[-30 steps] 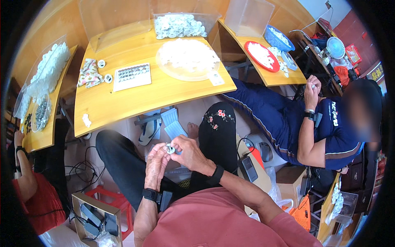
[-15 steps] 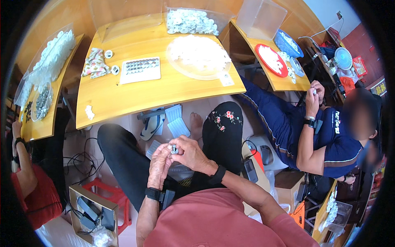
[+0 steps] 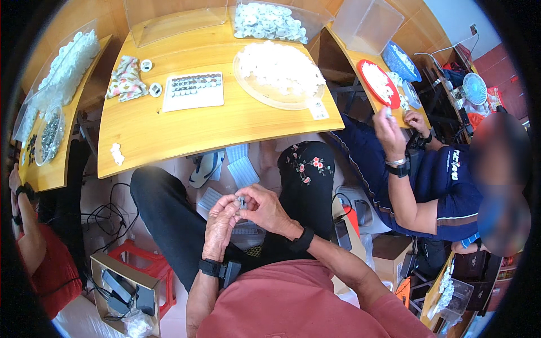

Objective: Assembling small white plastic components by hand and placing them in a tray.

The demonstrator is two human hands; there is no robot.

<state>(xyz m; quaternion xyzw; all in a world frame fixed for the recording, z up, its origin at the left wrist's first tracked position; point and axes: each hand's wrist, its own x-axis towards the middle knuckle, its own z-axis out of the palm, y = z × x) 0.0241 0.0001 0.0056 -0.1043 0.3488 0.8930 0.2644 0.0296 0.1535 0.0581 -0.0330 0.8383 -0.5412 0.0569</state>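
We hold small grey part (image 3: 242, 202) between left hand (image 3: 220, 223) and right hand (image 3: 266, 210), both clamped on it, likely for steadiness; white tray (image 3: 211, 98), round plate (image 3: 258, 97) beyond grip, seemingly for easy reach.

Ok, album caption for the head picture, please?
Left hand and right hand hold a small grey part before a yellow wooden table.

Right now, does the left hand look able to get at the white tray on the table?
Probably yes: the way over the table to the white tray looks free, though the left hand is busy holding a small part with the right hand.
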